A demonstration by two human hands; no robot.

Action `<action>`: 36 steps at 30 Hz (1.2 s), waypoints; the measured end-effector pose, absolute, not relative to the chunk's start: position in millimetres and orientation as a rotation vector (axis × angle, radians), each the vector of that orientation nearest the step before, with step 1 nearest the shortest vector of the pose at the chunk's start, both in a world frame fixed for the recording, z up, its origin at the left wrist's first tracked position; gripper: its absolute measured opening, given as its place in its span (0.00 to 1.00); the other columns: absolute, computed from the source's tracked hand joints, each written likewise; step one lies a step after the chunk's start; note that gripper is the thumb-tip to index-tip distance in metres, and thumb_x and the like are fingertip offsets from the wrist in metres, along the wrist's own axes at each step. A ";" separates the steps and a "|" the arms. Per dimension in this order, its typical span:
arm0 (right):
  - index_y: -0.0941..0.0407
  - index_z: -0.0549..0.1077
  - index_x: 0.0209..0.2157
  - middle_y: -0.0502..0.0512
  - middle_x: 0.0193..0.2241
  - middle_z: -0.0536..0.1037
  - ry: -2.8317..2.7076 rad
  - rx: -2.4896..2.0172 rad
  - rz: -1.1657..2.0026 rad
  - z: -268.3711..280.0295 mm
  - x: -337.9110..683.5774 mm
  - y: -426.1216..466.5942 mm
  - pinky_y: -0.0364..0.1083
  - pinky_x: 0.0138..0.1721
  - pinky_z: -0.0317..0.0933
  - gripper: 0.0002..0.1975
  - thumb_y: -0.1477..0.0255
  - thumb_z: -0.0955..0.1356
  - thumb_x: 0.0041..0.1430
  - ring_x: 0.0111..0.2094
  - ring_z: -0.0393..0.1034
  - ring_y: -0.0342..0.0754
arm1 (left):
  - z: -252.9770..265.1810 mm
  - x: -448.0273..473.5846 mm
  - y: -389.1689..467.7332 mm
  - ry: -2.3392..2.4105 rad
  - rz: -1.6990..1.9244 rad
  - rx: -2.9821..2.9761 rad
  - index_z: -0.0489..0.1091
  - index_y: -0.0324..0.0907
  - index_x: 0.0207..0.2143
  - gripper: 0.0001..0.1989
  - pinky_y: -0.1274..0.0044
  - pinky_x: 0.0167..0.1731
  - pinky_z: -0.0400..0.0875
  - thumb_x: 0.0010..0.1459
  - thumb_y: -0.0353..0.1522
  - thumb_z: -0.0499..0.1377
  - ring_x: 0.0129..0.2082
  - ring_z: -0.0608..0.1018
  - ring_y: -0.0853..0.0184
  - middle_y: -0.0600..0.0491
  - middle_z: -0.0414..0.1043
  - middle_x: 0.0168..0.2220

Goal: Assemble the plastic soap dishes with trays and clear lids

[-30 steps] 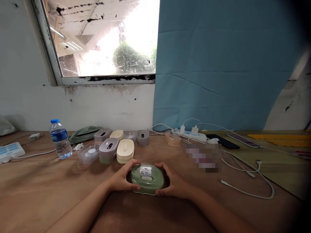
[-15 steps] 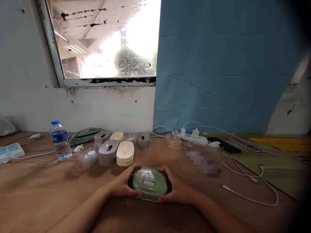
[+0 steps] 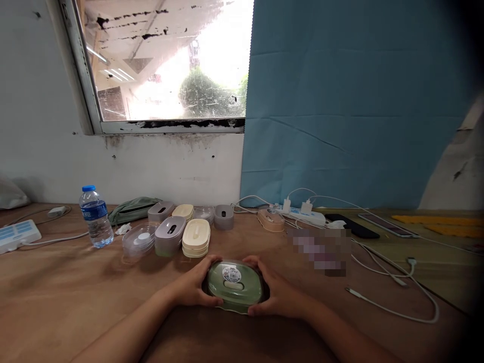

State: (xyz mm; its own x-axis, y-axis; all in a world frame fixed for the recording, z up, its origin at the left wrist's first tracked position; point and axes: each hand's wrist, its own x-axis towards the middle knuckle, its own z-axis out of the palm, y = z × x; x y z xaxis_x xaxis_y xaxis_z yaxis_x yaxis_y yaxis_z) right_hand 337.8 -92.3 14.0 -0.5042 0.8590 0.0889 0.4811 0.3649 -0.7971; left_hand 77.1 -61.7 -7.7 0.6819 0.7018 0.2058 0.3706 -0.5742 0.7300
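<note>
Left end of the brown tabletop (image 3: 56,297): a white power strip (image 3: 18,237) with blue sockets lay at the edge of view, a white adapter (image 3: 56,212) just behind it. Next stood an upright water bottle (image 3: 94,213), blue cap on, clear liquid inside. A green pouch (image 3: 130,210) lay behind and to its right; a crumpled tissue (image 3: 123,229) lay in front of the pouch.

Then came a cluster of small boxes: a clear tub (image 3: 138,242), a lilac box (image 3: 172,229) with a dark slot in its top, a cream box (image 3: 195,234) with layered edges, and, behind to the right, a grey box (image 3: 224,218).

Nearer the person, the left hand (image 3: 191,287) gripped the left end of a green box (image 3: 234,290), thumb at the near edge, fingers curled round the far corner. The box was level with the space between both forearms, in front of the cluster; a round printed label showed on its top beside a pale oval inset. Whether its base touched the wood could not be told. The right hand (image 3: 282,292) clasped the opposite end in a mirrored hold.

Farther right: a peach box (image 3: 270,220), a second power strip (image 3: 312,218) with two plugs, a pixelated patch (contents unreadable), a black phone (image 3: 354,227), loose white cable (image 3: 401,316), and yellow strips (image 3: 440,221).
</note>
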 end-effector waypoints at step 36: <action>0.56 0.59 0.53 0.63 0.52 0.54 -1.389 -1.476 -0.364 -7.1 377.3 41.9 0.57 0.50 0.49 0.30 0.58 0.64 0.50 0.52 0.52 0.61 | -18.2 79.6 -47.0 1.496 1.652 2.186 0.49 0.42 0.42 0.19 0.64 0.47 0.54 0.48 0.33 0.53 0.48 0.60 0.57 0.47 0.53 0.43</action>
